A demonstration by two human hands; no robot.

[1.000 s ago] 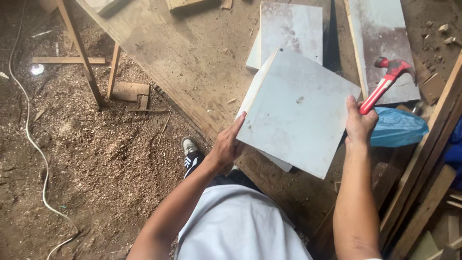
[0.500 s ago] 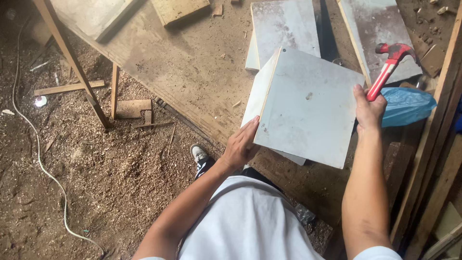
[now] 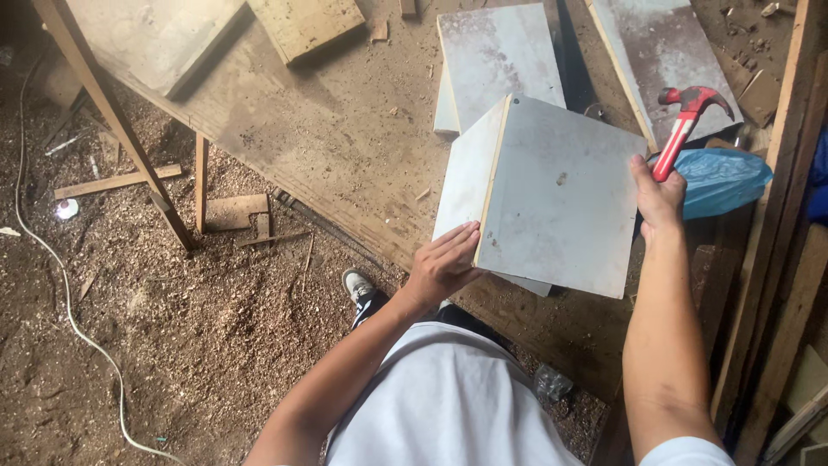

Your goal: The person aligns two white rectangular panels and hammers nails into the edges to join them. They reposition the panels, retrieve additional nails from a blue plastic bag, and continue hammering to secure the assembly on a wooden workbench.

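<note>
I hold a square grey-white laminated panel point(image 3: 561, 194), joined at its left edge to a second panel point(image 3: 461, 185), above a wooden workbench point(image 3: 345, 138). My left hand point(image 3: 442, 266) grips the lower left corner where the two panels meet. My right hand point(image 3: 657, 200) presses the panel's right edge and also holds a red-handled claw hammer point(image 3: 681, 129), its head pointing up and away.
Two more grey panels point(image 3: 500, 52) point(image 3: 664, 52) lie on the bench, with a plywood offcut point(image 3: 306, 24) at the far edge. A blue plastic bag point(image 3: 720, 179) sits right of the hammer. Sawdust, wood scraps and a white cable point(image 3: 52, 259) cover the floor at left.
The panel assembly has shifted slightly up and away over the bench, and the view has tilted a little. Both hands keep their grips.
</note>
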